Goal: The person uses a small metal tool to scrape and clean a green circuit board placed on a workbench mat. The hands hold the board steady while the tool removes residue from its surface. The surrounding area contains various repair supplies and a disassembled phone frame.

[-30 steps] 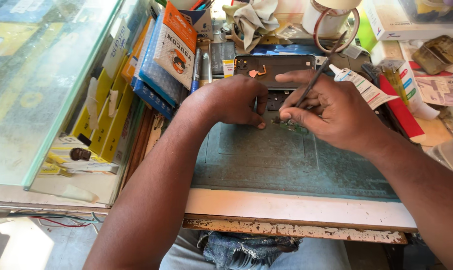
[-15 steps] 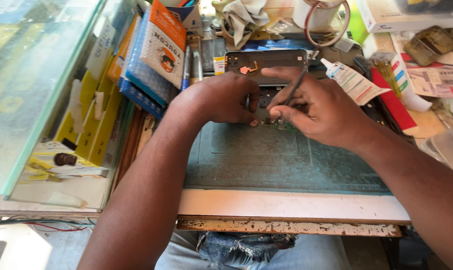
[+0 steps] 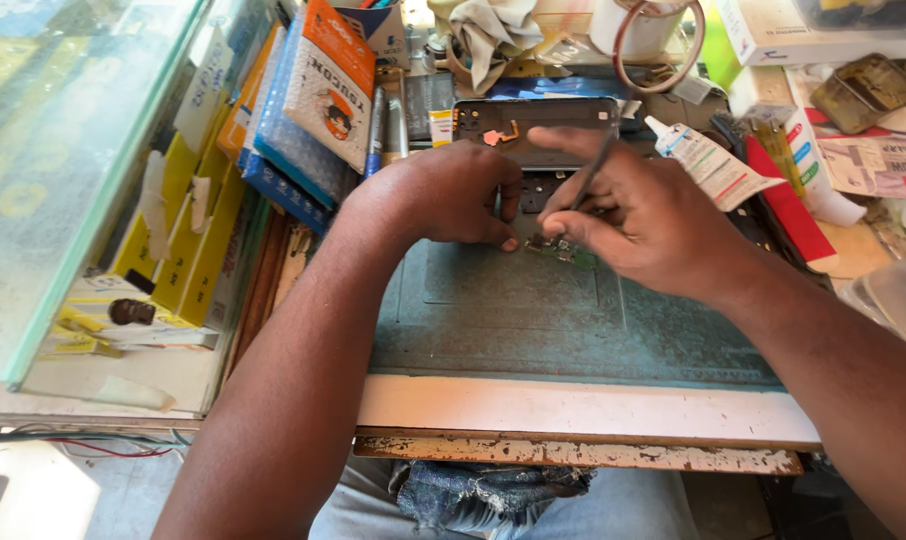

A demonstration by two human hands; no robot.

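My left hand (image 3: 443, 195) rests on the green work mat (image 3: 533, 320), fingers curled down against a small green circuit board (image 3: 563, 252) and the dark phone part beside it. My right hand (image 3: 643, 215) pinches a thin metal tool (image 3: 591, 170), its tip down on the circuit board. Just beyond both hands lies an opened phone frame (image 3: 533, 122) with an orange flex piece inside. What lies under my left palm is hidden.
Stacked packaged goods (image 3: 313, 90) and yellow boxes (image 3: 173, 250) line the left beside a glass case (image 3: 63, 150). A white glue tube (image 3: 708, 165), a red flat tool (image 3: 783, 205), a tape roll (image 3: 653, 35) and cloth crowd the back. The table's worn front edge (image 3: 573, 415) is near me.
Both hands stay together over the small board; the tool in my right hand has tilted slightly. The view has shifted a little as my head moved.
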